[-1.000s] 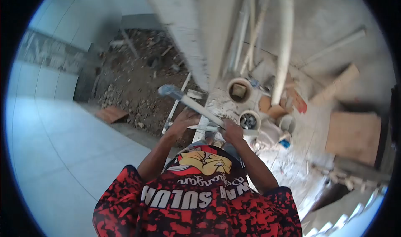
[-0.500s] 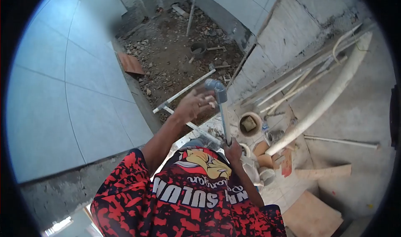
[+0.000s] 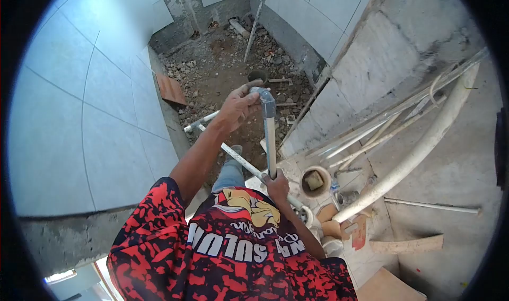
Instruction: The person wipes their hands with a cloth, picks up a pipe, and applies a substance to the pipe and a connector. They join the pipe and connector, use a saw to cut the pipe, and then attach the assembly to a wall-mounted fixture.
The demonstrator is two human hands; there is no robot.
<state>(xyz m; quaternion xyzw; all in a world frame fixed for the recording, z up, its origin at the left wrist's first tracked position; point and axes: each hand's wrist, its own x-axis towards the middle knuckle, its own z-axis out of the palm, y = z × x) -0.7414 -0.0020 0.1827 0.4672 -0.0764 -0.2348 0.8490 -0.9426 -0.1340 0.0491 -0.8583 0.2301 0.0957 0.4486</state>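
I hold a short grey-white pipe (image 3: 270, 142) upright in front of me. A grey elbow fitting (image 3: 264, 97) caps its top end. My left hand (image 3: 237, 108) is wrapped around that fitting from the left. My right hand (image 3: 277, 186) grips the pipe's lower end, just above my red and black patterned shirt (image 3: 233, 253). A second long white pipe (image 3: 241, 161) runs diagonally below, passing behind the held pipe near my knee.
Rubble and dirt (image 3: 233, 62) fill a tiled pit ahead, with a brown tile (image 3: 170, 89) at its left edge. Several long white pipes (image 3: 419, 147) lean along the grey block wall (image 3: 392, 51) on the right. A round tub (image 3: 315, 180), wood scraps and cardboard lie at lower right.
The view has swung and the pipe went from slanted to upright. My left hand rose from the pipe's lower part and closed on the elbow fitting; my right hand stayed on the lower end.
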